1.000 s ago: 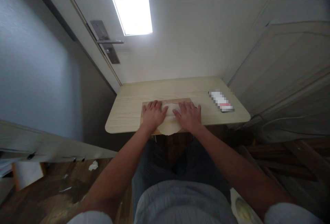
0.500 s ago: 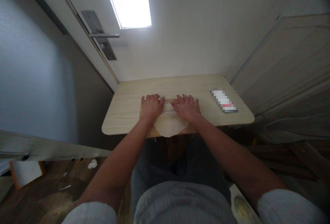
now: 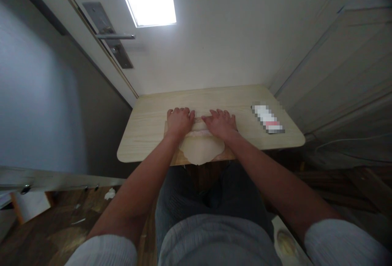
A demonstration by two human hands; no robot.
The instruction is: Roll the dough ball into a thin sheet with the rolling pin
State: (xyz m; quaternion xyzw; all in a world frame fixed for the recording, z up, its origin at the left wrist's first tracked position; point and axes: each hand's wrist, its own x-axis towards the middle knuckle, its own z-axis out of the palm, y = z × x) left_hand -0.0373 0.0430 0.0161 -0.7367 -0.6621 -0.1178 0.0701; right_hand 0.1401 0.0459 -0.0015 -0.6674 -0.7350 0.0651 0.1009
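Note:
A pale, flat sheet of dough (image 3: pixel 202 149) lies on a wooden board (image 3: pixel 180 159), its scalloped near edge reaching the board's front. Across the dough's far part runs a pale rolling pin (image 3: pixel 199 126), mostly covered by my hands; a whitish line shows along its near side. My left hand (image 3: pixel 180 122) is over its left part, fingers curved forward over it. On its right part rests my right hand (image 3: pixel 221 123), fingers likewise bent over it and the thumb pointing inward. A short stretch of the pin shows between the two thumbs.
The board sits at the front of a small light-wood table (image 3: pixel 141 135) against a white door with a metal handle (image 3: pixel 116 36). A pixelated phone-like object (image 3: pixel 267 118) lies at the table's right. At lower right is a pale container (image 3: pixel 286 243) with yellowish contents.
Both hands stay on the rolling pin with little shift relative to the dough. The camera view has tilted slightly, so the door handle appears farther left and higher.

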